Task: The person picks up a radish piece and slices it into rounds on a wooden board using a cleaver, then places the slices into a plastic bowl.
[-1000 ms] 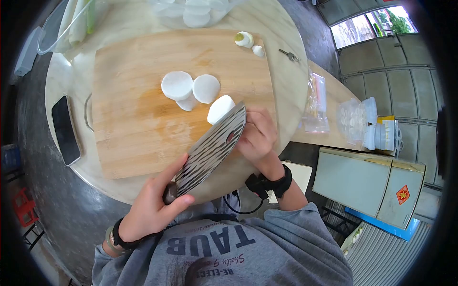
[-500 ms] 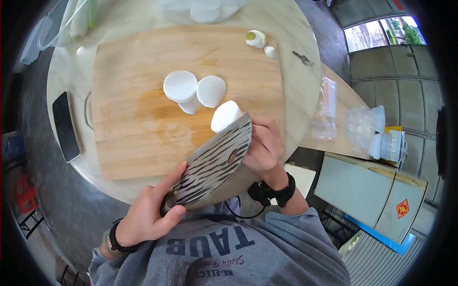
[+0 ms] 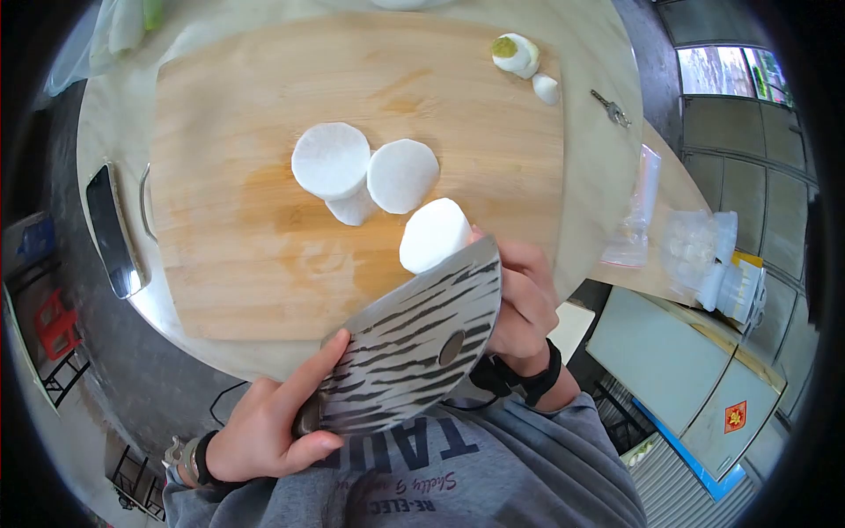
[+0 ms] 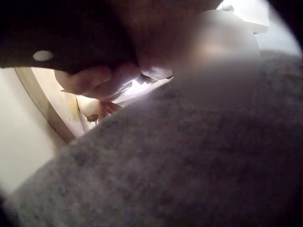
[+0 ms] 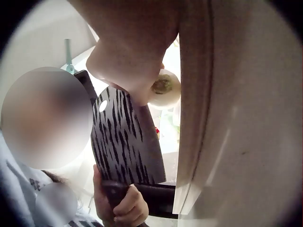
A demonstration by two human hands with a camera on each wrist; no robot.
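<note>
My left hand [image 3: 264, 422] grips the dark handle of a cleaver [image 3: 414, 352], its index finger and thumb reaching onto the striped blade. That blade slants up to the right in the head view, its tip overlapping my right hand [image 3: 525, 295]. Fingers of the right hand curl around the right side of a cut white radish [image 3: 434, 236] on the board. Its pale cut face points left; the far side is hidden behind blade and hand. A greenish radish end [image 5: 163, 87] shows beside the right hand in the right wrist view. Several round radish slices [image 3: 330, 158] overlap farther left.
Everything lies on a wooden cutting board [image 3: 229, 282] on a round table. A green-topped radish end [image 3: 515, 55] and small white piece [image 3: 546, 89] sit at its far right corner. Keys [image 3: 611, 107] lie beyond; a phone [image 3: 114, 229] is at left.
The head view has come closer to the board. The cleaver has turned to show more of its flat side, still in my left hand. The radish sits slightly nearer my body; the slices look unchanged.
</note>
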